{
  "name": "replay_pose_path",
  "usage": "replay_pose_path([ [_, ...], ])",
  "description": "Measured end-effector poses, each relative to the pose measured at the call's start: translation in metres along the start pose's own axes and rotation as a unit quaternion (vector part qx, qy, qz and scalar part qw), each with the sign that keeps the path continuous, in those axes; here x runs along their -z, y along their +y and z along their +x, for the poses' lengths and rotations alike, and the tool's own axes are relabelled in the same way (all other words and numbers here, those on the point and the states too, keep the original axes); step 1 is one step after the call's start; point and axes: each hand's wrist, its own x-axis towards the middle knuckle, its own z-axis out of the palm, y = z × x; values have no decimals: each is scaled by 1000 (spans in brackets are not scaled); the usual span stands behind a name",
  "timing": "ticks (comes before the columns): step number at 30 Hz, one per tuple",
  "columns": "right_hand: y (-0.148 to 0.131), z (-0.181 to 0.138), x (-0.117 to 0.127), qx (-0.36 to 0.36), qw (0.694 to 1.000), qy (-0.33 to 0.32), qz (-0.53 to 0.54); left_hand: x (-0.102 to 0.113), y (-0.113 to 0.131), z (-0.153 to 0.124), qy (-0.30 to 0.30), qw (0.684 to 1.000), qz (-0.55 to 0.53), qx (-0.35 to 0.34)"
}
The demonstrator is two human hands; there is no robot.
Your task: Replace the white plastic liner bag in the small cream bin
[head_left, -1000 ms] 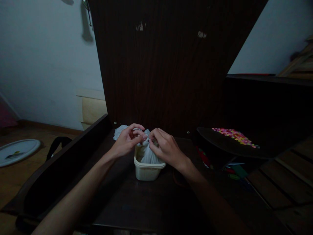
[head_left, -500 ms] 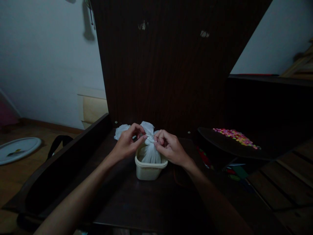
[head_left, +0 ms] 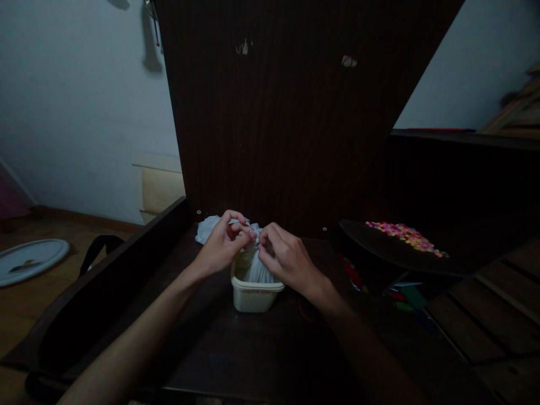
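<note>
A small cream plastic tub [head_left: 256, 299] stands on the dark wooden surface, with a thin white plastic bag [head_left: 259, 271] gathered inside it. The bag's upper part is twisted into a narrow neck above the rim. My left hand [head_left: 223, 247] pinches the neck from the left, thumb and fingertips together. From the other side my right hand [head_left: 291, 260] has its thumb and bent fingers closed at the same neck. The fingers hide most of the twisted part. More crumpled white plastic [head_left: 206, 229] lies behind my left hand.
A tall dark wooden panel [head_left: 278, 129] rises behind the tub, and a low side board [head_left: 126, 270] runs along the left. On the right, a dark corner shelf [head_left: 367, 242] bears many small pink and yellow pieces [head_left: 407, 236]. A white round lid-like object [head_left: 34, 261] lies on the floor.
The bag's top, which stood up between my hands, is now lower and mostly hidden by my fingers. My right hand has shifted slightly left over the neck.
</note>
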Motion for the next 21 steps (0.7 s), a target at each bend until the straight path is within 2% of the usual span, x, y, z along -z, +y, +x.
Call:
replay_pose_path([
  [2, 0, -1, 2, -18, 999, -7, 29, 2, -2, -1, 12, 999, 33, -28],
  [4, 2, -3, 4, -35, 996, -15, 85, 6, -5, -3, 29, 990, 113, -76],
  [8, 9, -9, 3, -45, 975, -13, 215, 13, -11, -9, 16, 929, 324, -176],
  [10, 13, -12, -1, -41, 964, 2, 264, 16, -15, -10, 9, 899, 381, -218],
  [12, 17, -13, -5, -44, 952, 19, 302, 17, -18, -10, 10, 887, 392, -242],
  [16, 16, -11, -5, -72, 947, 26, 313, 12, -18, -5, 21, 917, 340, -209],
  [18, 12, -9, -2, -68, 966, 24, 249, 8, -16, -3, 31, 933, 307, -184],
  [21, 2, -5, 1, -15, 994, 41, 100, 2, -12, -1, 38, 947, 268, -173],
])
